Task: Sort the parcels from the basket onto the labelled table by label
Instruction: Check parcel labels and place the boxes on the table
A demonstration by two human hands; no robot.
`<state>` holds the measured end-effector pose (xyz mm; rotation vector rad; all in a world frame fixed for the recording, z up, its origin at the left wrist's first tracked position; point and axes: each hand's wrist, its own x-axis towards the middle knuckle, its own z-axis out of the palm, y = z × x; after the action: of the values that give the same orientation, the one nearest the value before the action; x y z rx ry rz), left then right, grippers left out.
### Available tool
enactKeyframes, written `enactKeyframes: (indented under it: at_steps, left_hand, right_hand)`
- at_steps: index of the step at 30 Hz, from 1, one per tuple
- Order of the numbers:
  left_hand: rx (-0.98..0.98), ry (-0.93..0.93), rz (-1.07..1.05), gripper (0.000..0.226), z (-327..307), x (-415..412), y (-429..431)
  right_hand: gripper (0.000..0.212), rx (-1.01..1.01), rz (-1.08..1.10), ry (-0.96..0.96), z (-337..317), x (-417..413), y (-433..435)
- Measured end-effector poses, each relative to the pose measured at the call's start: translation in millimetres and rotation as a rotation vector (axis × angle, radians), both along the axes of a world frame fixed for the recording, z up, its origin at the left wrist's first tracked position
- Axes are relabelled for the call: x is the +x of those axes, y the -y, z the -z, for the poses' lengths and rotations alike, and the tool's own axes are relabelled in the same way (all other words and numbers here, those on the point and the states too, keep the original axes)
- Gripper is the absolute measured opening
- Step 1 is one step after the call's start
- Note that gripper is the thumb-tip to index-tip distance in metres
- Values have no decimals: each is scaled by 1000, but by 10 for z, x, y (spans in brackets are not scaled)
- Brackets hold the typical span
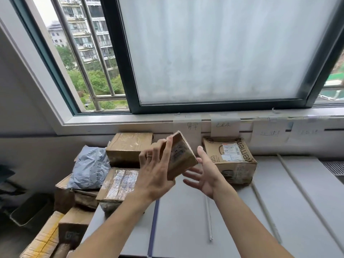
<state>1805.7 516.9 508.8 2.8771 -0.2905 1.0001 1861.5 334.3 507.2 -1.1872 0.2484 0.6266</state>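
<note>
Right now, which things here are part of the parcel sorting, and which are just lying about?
Part of the job: small box, left hand, right hand, parcel pile, grey bag, printed box, paper labels, table.
Just there: window, slatted grille.

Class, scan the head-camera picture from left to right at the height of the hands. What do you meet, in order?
In order: grey plastic mailer bag → left hand → small brown cardboard parcel → right hand → brown cardboard box with a white shipping label.
</note>
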Motion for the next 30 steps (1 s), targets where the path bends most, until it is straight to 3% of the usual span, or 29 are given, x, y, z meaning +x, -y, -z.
enactKeyframes:
  at_steps: [4, 8, 9, 13, 18, 21, 24, 26, 28, 30]
  left_hand:
    - [293, 29, 144, 142, 37, 39, -76]
    - [484, 96, 249, 115, 125, -18, -110]
    - [509, 125, 276, 107, 152, -42, -100]
    - [551, 117, 363, 99, 285, -102, -124]
    - [444, -39, 378, 122, 397, -196, -110]
    - [116, -54, 342, 106, 347, -277, -38]
    - [-327, -122, 107, 94, 222, -200, 0]
    - [-710, -318, -44, 101, 77, -106, 0]
    - [-1191, -517, -52, 105, -108, -61, 0]
    - [-1543, -629, 54, 78, -214, -58, -14]
  right_hand:
    - [103, 131, -58, -108, 85, 136, 146]
    - [129, 294, -136, -241, 226, 210, 203]
    - [127, 319, -191, -249, 236, 187, 196]
    - [72, 269, -259, -149, 316, 55, 149]
    - [55, 258, -124, -69, 448, -10, 100]
    - [62, 216, -18, 20, 482, 45, 82]
    - [50, 170, 92, 151, 426, 104, 97]
    - [47, 201, 93, 212, 318, 98, 119]
    - [46, 231, 76, 294, 190, 82, 137]
    - [50, 251, 68, 384, 79, 52, 154]
